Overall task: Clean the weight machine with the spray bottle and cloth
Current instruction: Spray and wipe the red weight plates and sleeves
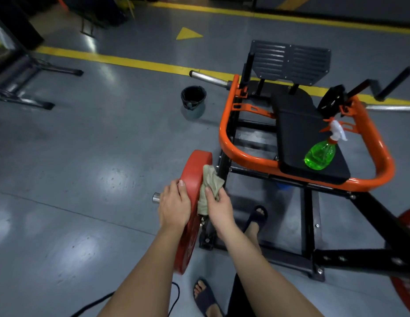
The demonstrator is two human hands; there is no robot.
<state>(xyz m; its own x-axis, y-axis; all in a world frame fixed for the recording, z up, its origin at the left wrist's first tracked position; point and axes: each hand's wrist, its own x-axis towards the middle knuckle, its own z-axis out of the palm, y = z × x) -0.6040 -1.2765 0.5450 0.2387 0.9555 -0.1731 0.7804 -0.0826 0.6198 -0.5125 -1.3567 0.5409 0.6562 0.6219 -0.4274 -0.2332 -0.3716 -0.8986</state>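
Two bare forearms reach forward from the bottom edge, above a foot in a dark sandal [205,296], and both hands meet at the red weight plate [197,161], which stands on its edge on a steel peg [156,197] of the weight machine [231,143]. On the left side of the plate, the left hand [174,207] grips it, with the thumb laid on the rim and the fingers curved round the outer face. On the right side of the plate, the right hand [219,208] pinches a beige cloth [209,181] between thumb and fingers and presses it against the rim and the inner face. Well to the right of the plate and a little farther away, the green spray bottle [320,154] stands on the black seat pad [300,133], inside the orange bar of the machine, and no hand touches it. Beyond the plate, on the grey floor [85,156], stands a dark bucket [193,97], and behind it runs a yellow line [130,62].
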